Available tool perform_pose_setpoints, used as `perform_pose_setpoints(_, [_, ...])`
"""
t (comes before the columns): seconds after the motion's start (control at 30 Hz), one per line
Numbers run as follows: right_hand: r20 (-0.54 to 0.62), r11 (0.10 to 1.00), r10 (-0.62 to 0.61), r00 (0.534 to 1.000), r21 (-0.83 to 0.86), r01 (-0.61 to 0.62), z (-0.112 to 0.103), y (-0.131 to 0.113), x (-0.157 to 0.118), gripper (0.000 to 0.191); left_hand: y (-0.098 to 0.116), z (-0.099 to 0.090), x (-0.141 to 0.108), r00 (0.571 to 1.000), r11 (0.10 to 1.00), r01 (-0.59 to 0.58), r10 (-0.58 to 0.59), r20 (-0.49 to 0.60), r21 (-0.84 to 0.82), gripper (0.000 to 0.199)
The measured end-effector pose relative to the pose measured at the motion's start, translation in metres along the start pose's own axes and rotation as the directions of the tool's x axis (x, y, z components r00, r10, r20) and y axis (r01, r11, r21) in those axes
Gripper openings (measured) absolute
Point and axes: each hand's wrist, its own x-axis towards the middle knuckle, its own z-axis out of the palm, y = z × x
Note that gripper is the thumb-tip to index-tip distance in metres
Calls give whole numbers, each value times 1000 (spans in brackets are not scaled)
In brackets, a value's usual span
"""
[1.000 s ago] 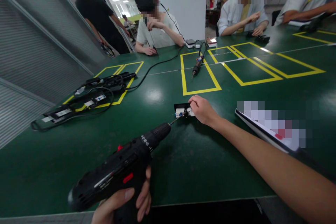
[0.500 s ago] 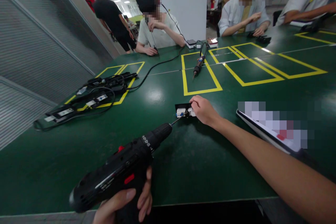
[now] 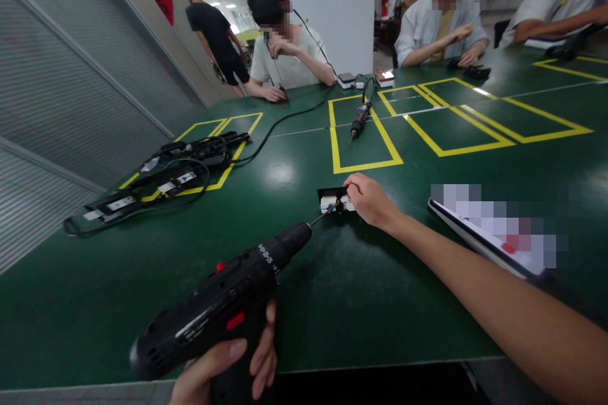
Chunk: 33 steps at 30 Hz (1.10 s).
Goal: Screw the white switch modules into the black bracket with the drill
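Note:
My left hand [image 3: 237,361] is wrapped round the handle of a black cordless drill [image 3: 209,310] with red buttons, thumb on the near side. The drill points up and to the right, and its long thin bit [image 3: 322,216] reaches a small black part with white blocks [image 3: 329,204] and a bit of blue. Whether the tip sits in a screw is too small to tell. My right hand [image 3: 368,198] pinches the right end of that part and steadies it on the green table; the fingers hide this end.
Left on the table [image 3: 294,291] lies a heap of black strips and cables [image 3: 180,168]. An electric screwdriver [image 3: 361,120] rests inside a yellow taped frame ahead. Right of my forearm is a flat, blurred-out device [image 3: 489,228]. Several people sit across the table; another person [image 3: 213,31] stands behind.
The drill and both hands hold almost the same pose, with the bit still at the part. In the background, the standing person has shifted slightly to the right.

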Motion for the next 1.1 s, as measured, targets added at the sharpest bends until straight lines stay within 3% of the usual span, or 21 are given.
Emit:
perform_pose_setpoints(0.6, [-72,1000,29,997,-5,-29,2,1,1,24,-1,-3,0,999,1000,14,-14,43,-18,35])
perform_pose_setpoints(1.1, [-70,1000,28,997,-9,-29,1,2,0,22,-1,-4,0,999,999,46,-46,14,-12,33])
